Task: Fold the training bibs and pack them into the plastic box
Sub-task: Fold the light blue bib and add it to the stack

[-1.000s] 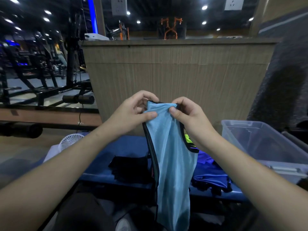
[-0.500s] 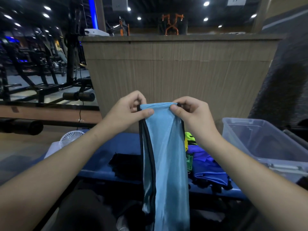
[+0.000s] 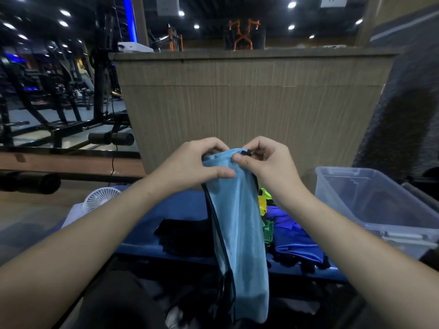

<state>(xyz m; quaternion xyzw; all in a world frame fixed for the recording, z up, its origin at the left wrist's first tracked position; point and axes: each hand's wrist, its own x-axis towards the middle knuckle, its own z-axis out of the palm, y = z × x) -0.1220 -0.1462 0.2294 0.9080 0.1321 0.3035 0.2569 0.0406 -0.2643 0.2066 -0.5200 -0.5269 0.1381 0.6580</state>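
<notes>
We hold the light blue bib (image 3: 237,210) up at chest height in the middle of the view, hanging long and narrow down toward six o'clock. Our left hand (image 3: 190,166) pinches its top edge, thumb pressed flat over the mesh, and our right hand (image 3: 266,160) pinches the same edge just beside it — thumb and forefinger closed on the black trim. At four o'clock of the bib lies a heap of other bibs (image 3: 294,238), blue, green and yellow, on the blue bench (image 3: 180,205), with a black bib (image 3: 183,233) at eight o'clock. The plastic box (image 3: 370,200) stands open at three o'clock. The mesh looks slippery, we think; with both pinches crowded together a layer could slide loose and undo the fold.
</notes>
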